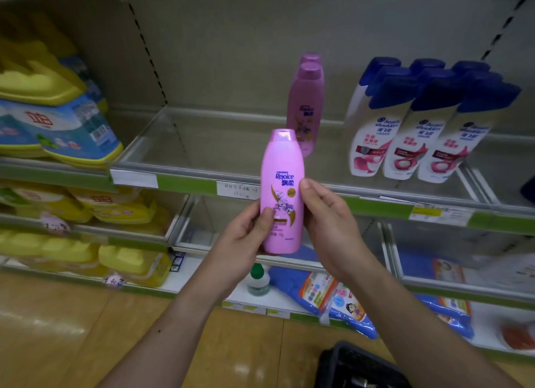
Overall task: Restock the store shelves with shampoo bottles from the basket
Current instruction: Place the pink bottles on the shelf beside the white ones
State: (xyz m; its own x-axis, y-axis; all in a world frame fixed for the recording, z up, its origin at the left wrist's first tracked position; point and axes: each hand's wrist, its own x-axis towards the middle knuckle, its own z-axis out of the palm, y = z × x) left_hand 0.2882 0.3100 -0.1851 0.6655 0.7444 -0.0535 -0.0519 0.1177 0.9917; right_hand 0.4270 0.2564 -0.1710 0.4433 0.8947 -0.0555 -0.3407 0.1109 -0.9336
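Shampoo comes first: the pink Rejoice bottle [282, 190] is upright in mid-air in front of the shelf edge [188, 182], label facing me, not yet on the shelf. My left hand [246, 237] grips its lower half, thumb laid across the front. My right hand [327, 214] pinches the bottle's right side at label height, thumb on the edge and fingers out of sight behind.

At one o'clock from the bottle, two matching pink bottles [305, 103] stand one behind the other, deep on the shelf. At two to three o'clock stands a block of white bottles with blue caps [405, 132]. The bare stretch of shelf runs from eleven to twelve o'clock. The basket [356, 364] sits on the floor at five o'clock, and I cannot tell what it holds. Yellow and blue detergent packs [58, 121] fill the bay at nine to ten o'clock.

Risks, as I judge them: the shelf has a raised clear front lip, so a low approach could catch the bottle's base and tip it. Pushing too far toward one o'clock could knock the tall, narrow pink pair over. Letting go with one hand early could let the smooth plastic slip.
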